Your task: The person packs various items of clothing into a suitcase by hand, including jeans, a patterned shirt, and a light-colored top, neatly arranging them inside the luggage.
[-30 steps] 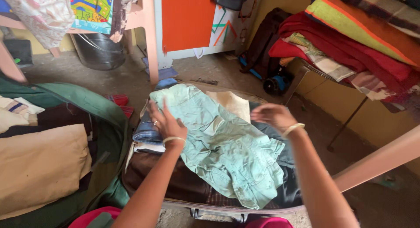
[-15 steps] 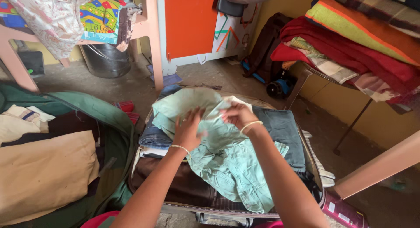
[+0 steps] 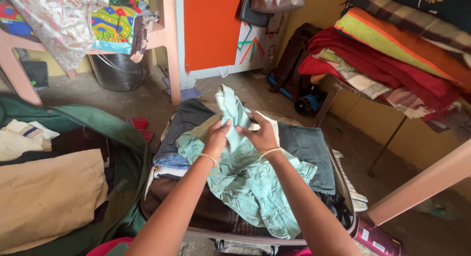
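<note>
A pale mint-green garment (image 3: 250, 182) lies across the folded clothes packed in an open suitcase (image 3: 343, 187) on the floor. Both my hands grip its upper part and lift it, so a bunched fold sticks up above my fingers. My left hand (image 3: 217, 134) pinches the cloth from the left. My right hand (image 3: 260, 133) clutches it from the right, close against the left hand. Under the garment lie folded jeans (image 3: 171, 158), a dark grey piece (image 3: 309, 148) and a brown piece (image 3: 196, 207).
A green open bag (image 3: 98, 123) with beige and dark clothes lies at the left. A metal bucket (image 3: 110, 72) stands under a pink table (image 3: 169, 40) at the back. Stacked blankets (image 3: 392, 54) rest on a rack at the right, and a pink table leg (image 3: 422, 187) slants nearby.
My hands moved from flat on the spread garment to its top, gathered the cloth and lifted it. The jeans and dark grey piece underneath became more visible.
</note>
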